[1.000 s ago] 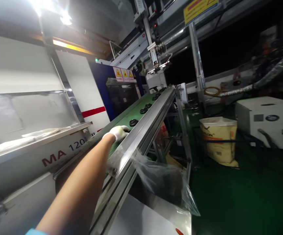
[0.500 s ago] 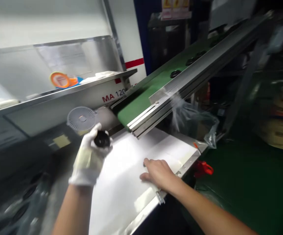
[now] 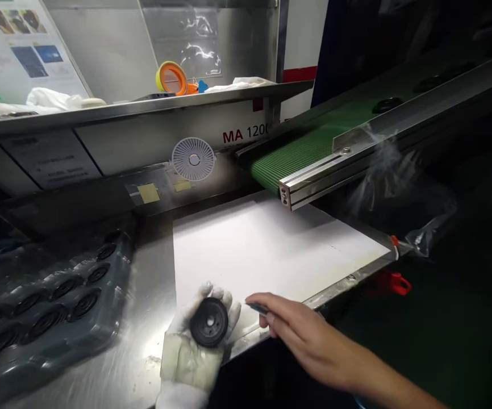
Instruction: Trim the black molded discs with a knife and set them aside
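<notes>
Left hand (image 3: 192, 358): gloved, curled, gripping the black round part (image 3: 209, 322) from beneath, apparently to leave its upper face exposed; right hand (image 3: 291, 329), bare, just right of it, pinches a slim tool (image 3: 257, 307), tip toward the part

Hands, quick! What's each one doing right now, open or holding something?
Left hand: gloved, grip curled around a black round part.
Right hand: bare, closed on a small thin tool; can't tell which.
</notes>
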Demonstrator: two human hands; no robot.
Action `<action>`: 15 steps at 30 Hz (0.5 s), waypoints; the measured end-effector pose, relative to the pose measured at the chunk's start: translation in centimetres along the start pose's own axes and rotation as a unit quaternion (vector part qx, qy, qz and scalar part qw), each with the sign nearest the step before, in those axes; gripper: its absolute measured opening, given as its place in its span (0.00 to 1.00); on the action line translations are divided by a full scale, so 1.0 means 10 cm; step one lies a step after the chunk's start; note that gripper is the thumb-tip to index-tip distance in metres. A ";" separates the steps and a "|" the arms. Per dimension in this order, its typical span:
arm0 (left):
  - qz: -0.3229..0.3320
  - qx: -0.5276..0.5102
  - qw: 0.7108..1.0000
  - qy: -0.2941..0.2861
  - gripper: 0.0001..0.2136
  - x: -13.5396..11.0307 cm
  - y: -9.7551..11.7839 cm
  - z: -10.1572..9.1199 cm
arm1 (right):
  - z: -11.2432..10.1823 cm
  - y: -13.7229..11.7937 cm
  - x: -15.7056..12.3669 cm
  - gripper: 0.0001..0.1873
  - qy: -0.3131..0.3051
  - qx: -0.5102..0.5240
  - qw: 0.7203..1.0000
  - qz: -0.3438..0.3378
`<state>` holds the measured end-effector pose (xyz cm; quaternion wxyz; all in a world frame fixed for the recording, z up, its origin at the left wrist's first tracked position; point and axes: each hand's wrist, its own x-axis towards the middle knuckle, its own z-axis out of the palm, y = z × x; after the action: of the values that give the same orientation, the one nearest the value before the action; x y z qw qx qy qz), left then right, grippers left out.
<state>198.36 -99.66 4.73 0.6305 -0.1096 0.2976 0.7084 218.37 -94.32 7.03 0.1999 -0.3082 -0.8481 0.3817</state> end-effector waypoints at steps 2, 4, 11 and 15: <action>-0.003 -0.004 1.000 -0.025 0.10 0.14 -0.04 0.05 | 0.16 -0.03 0.00 0.13 0.023 -0.034 0.999 0.021; -0.001 0.010 0.999 -0.043 0.07 0.22 -0.10 0.08 | 0.26 -0.03 0.06 0.13 0.040 -0.076 0.995 0.046; 0.033 0.031 0.997 -0.054 0.11 0.21 -0.28 0.13 | 0.42 0.05 0.20 0.14 0.073 -0.172 0.979 0.083; 0.054 0.021 0.996 -0.061 0.08 0.20 -0.33 0.19 | 0.52 0.07 0.19 0.14 0.082 -0.202 0.971 0.094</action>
<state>201.55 -96.86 4.23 0.6107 -0.0367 0.2785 0.7404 214.25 -95.35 3.40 0.1654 -0.4510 -0.8555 0.1932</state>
